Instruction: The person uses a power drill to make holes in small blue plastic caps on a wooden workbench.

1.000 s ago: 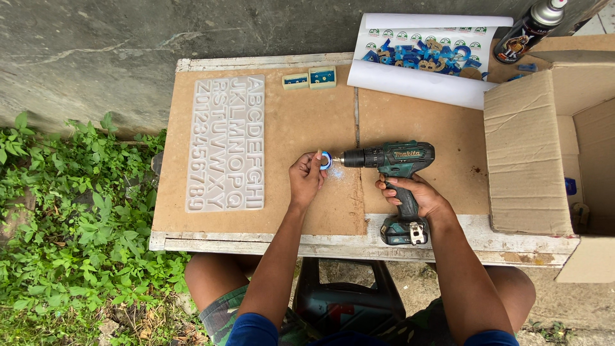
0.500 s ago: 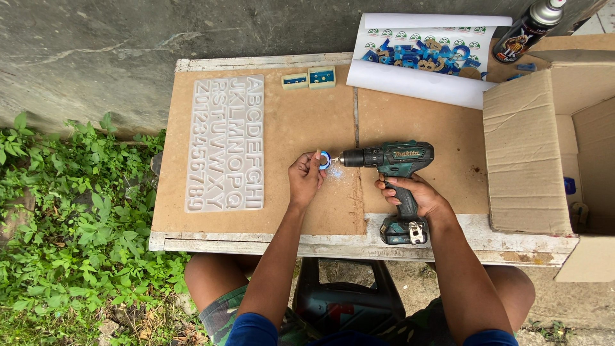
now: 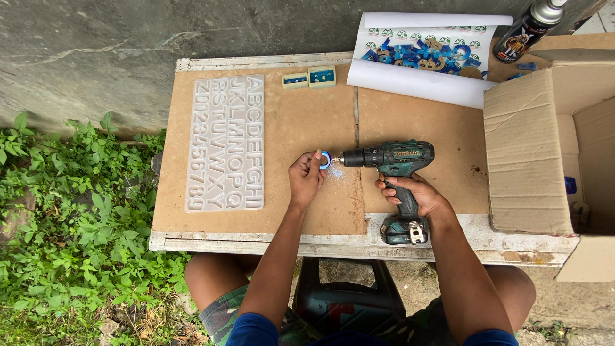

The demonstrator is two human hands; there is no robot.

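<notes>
The left hand (image 3: 306, 177) pinches a small blue ring (image 3: 325, 159) upright on the brown board (image 3: 301, 122), fingers closed narrowly round it. The right hand (image 3: 413, 192) is wrapped tight around the grip of a dark green cordless drill (image 3: 392, 168), which lies level with its tip pointing left, right at the ring. A little pale dust lies on the board just under the ring.

To the left of the hands lies a whitish letter mould (image 3: 227, 144), flat on the board. At the far edge sit two small blocks (image 3: 310, 79) with blue tops, side by side. Far right of them is a curled white sheet (image 3: 426, 61) with a heap of blue and tan pieces (image 3: 419, 56) on it, and a spray can (image 3: 532, 29) beyond. An open cardboard box (image 3: 525, 154) stands at the right. Green weeds (image 3: 70, 224) grow on the ground to the left.
</notes>
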